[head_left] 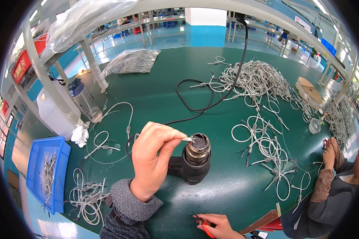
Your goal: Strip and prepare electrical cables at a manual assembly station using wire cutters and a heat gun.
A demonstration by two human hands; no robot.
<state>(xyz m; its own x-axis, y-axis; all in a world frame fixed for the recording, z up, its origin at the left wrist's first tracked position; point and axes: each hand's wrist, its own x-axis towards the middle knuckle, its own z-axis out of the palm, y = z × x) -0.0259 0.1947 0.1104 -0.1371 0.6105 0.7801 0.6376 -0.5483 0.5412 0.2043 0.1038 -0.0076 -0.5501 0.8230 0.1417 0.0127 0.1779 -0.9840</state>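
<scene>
Head view. My left hand is pinching a small pale piece between thumb and forefinger. Its tip is lying at the left edge of the mouth of the nozzle on the heat gun, which is standing nozzle-up on the green table. Tip and rim touching or apart: cannot tell. Hot air blowing: cannot tell. My right hand, partly cropped at the lower edge, is gripping red-handled cutters, well apart from the nozzle.

Judgement: I am probably warming the tip. To be doing it well, I should be pinching as far back as the piece allows, so my fingertips are sitting outside the air stream; holding the tip over the mouth, clear of the metal; and turning it so heat is reaching every side evenly. The black cord is running behind my left hand, so I should be minding any snag that could tip the gun.
</scene>
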